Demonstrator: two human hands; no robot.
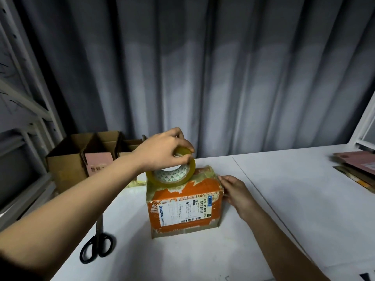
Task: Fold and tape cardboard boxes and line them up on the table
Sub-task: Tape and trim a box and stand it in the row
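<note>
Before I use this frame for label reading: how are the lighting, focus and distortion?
Head view: dim, with corners vignetted dark; wide-angle bends the shelving; the box is brightest and fairly sharp, its label's fine print unreadable; the scissors lie in shadow.

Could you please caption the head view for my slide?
Left hand holds the tape roll over an orange box steadied by the right hand; scissors lie nearby.
</note>
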